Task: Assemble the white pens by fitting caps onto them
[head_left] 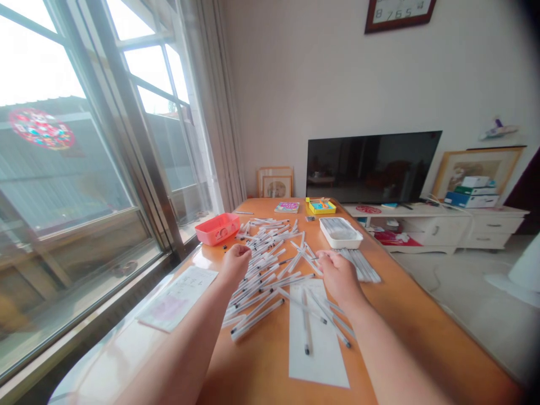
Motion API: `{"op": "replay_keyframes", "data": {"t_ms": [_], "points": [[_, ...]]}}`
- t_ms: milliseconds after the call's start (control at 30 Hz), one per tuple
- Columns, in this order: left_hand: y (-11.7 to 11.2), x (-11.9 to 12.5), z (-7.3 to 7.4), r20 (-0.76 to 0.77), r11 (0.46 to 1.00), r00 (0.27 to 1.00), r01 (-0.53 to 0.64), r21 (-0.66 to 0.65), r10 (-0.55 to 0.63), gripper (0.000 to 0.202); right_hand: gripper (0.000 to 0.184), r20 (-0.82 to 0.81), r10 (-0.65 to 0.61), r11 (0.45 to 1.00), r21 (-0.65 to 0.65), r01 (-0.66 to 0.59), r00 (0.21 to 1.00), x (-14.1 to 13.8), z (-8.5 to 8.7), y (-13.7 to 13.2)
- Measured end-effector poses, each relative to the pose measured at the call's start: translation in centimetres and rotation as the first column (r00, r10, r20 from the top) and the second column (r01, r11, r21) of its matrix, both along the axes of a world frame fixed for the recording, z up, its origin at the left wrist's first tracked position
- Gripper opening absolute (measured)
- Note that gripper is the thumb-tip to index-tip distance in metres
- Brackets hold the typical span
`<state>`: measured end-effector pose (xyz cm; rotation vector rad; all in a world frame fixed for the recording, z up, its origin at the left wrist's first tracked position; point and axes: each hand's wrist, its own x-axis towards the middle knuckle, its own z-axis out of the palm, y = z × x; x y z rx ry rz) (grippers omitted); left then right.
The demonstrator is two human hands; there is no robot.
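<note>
Stretching away toward 12 o'clock, an orange-brown table (pixel 248 377) takes up the middle of the view. A black television (pixel 373 169) stands beyond it at 1 o'clock. With the clock centred on the table's scatter, the left hand (pixel 235 261) is at 9 o'clock, fingers curled and fingertips drawn together; I cannot tell whether anything is between them. The right hand (pixel 338 274), at 3 o'clock, appears to be pinching a thin dark stick (pixel 314 258) that points toward 9 o'clock.

A white sheet (pixel 318 365) lies at 5 o'clock, a paper booklet (pixel 177 298) at 8. The coral tub (pixel 217 229) sits at 10 o'clock, past the left hand; the white tub (pixel 343 242) at 2, beside a row of grey sticks (pixel 365 267). A yellow box (pixel 323 208) is farther off at 1 o'clock.

Clear, black-ended pens (pixel 262 271) lie loose across the centre between the hands, several on the sheet.
</note>
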<state>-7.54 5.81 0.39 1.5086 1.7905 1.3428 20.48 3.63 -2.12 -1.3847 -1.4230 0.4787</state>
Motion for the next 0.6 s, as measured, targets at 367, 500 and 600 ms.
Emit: {"op": "replay_keyframes", "data": {"t_ms": [367, 500, 600], "points": [[0.2, 3.7, -1.0, -0.518, 0.969, 0.823, 0.239, -0.058, -0.234, 0.026, 0.045, -0.114, -0.082, 0.997, -0.003, 0.082, 0.990, 0.0, 0.7, -0.4], [0.5, 7.3, -1.7, -0.637, 0.933, 0.698, 0.345, -0.101, -0.327, 0.026, 0.042, -0.115, -0.094, 0.995, 0.016, 0.096, 0.989, 0.1, 0.6, -0.2], [1.2, 9.3, -2.3, -0.728, 0.938, 0.606, 0.310, -0.155, -0.320, 0.027, 0.041, -0.115, -0.092, 0.995, 0.022, 0.095, 0.989, 0.2, 0.6, -0.2]]}}
